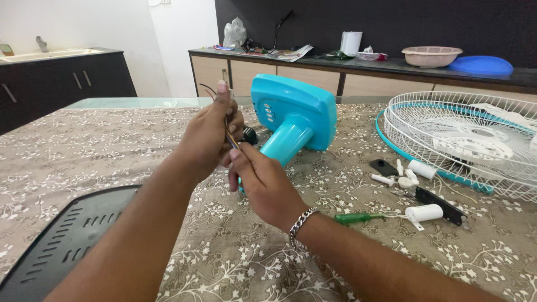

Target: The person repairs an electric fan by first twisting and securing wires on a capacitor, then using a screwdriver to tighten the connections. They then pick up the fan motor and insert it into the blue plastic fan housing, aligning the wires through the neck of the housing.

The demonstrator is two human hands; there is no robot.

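Observation:
My left hand is raised over the table and pinches a bundle of thin wires whose ends stick up above my fingers. My right hand grips a tool with a teal handle, its tip set against the wires between both hands. Just behind my hands lies a turquoise fan base, tipped over with its neck pointing toward me.
A white wire fan guard lies at the right. White capacitors, small plastic parts, a black strip and a green screwdriver sit in front of it. A black vented cover is at lower left. Counters stand behind.

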